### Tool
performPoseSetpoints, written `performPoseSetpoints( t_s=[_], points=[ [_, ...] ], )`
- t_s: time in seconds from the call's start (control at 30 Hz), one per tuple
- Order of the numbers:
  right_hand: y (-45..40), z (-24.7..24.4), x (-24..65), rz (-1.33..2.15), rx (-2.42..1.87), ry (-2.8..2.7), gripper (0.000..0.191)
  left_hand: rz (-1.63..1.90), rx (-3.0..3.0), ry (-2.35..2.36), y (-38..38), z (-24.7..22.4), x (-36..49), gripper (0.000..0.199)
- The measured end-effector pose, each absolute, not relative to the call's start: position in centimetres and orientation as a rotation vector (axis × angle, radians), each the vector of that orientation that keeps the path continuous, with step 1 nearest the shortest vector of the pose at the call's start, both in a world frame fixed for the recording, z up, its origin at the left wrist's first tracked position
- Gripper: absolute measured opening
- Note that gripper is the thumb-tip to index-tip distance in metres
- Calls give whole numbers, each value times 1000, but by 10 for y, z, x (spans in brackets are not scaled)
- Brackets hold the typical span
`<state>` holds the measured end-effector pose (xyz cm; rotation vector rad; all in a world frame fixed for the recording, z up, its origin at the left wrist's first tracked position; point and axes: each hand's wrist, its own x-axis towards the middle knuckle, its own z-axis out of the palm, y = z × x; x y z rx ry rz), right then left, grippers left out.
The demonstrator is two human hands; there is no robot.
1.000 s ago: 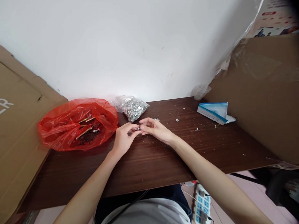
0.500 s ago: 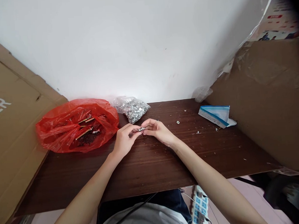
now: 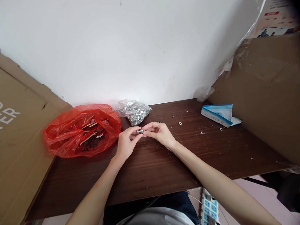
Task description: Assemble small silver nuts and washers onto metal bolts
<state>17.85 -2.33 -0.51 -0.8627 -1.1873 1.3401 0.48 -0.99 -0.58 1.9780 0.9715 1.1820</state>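
Observation:
Above the dark wooden table, my left hand (image 3: 126, 140) pinches a small shiny metal fitting (image 3: 140, 131) between thumb and fingers. My right hand (image 3: 160, 133) grips the right end of that same fitting, its fingertips almost touching those of the left. The fitting lies roughly level, and fingers cover part of it. Just behind my hands rests a clear plastic bag (image 3: 137, 113) full of small silvery metal pieces. Left of my left hand, an open red plastic bag (image 3: 64, 142) holds several brass-coloured rods and dark small parts.
Cardboard panels (image 3: 271, 97) wall the table (image 3: 167, 171) at both sides, with a white wall behind. A blue-and-white folded carton (image 3: 216, 116) lies at the right. A small washer-like piece (image 3: 180, 123) and scraps dot the tabletop. A power strip (image 3: 209, 209) sits below the front edge.
The view has shifted slightly. More of the metal fitting shows between my fingers, and it appears turned a little. Both hands keep their pinch on it.

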Motion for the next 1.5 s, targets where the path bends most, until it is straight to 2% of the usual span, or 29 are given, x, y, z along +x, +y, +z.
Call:
performPoseSetpoints(
  t_s=[0.27, 0.4, 0.6, 0.7, 1.0, 1.2, 1.5],
  points=[
    [-20, -6, 180, 1291, -865, -1170, 27, 1181, 1869, 956, -13, -3, 7, 28],
    [-20, -7, 180, 1124, -915, -1311, 25, 1103, 1834, 981, -13, -3, 8, 27],
    [-29, 2, 184, 656, -964, -1736, 3, 1067, 1924, 1053, -13, -5, 10, 22],
    [-31, 5, 187, 571, -986, -1844, 4, 1061, 2077, 1003, -12, -5, 11, 18],
    [-32, 2, 186, 466, -1019, -1957, 4, 1023, 2238, 1015, -11, -12, 10, 11],
    [-32, -1, 184, 491, -1193, -1964, 16, 988, 2311, 1026, -13, -18, 10, 7],
    [-33, -3, 180, 614, -1223, -1946, 8, 979, 2304, 1150, -13, -21, 10, 16]
  ],
)
